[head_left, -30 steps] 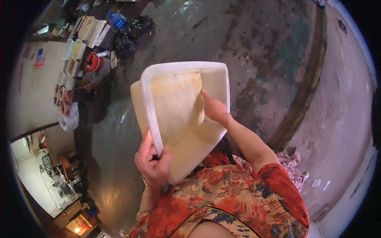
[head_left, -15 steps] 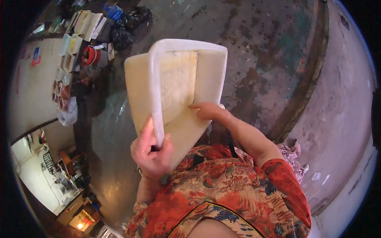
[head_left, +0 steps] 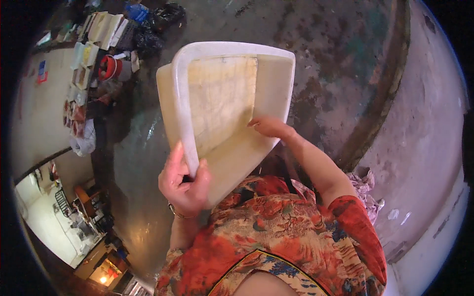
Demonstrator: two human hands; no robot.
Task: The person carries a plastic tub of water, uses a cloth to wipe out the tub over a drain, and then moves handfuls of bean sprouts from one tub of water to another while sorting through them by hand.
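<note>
My left hand [head_left: 185, 180] grips the near left rim of a white, yellow-stained rectangular plastic tub [head_left: 219, 98], held up on its side with the opening toward the right. My right hand [head_left: 266, 127] reaches inside, its fingertips at the inner lower corner beside the seam of the bottom and side. Those fingers are curled; whether anything is between them is too small to tell.
A wet, stained floor [head_left: 345, 59] lies around me, bounded on the right by a pale raised surface [head_left: 424, 123]. At upper left are stacked pale trays [head_left: 103, 29], black bags [head_left: 153, 37] and a red bucket [head_left: 111, 66]. Crumpled cloth [head_left: 365, 192] lies at my right.
The tub has moved upward in the view. My right fingertip has slid from high on the inner seam down toward the lower corner, and the hand has curled more. My left grip is unchanged.
</note>
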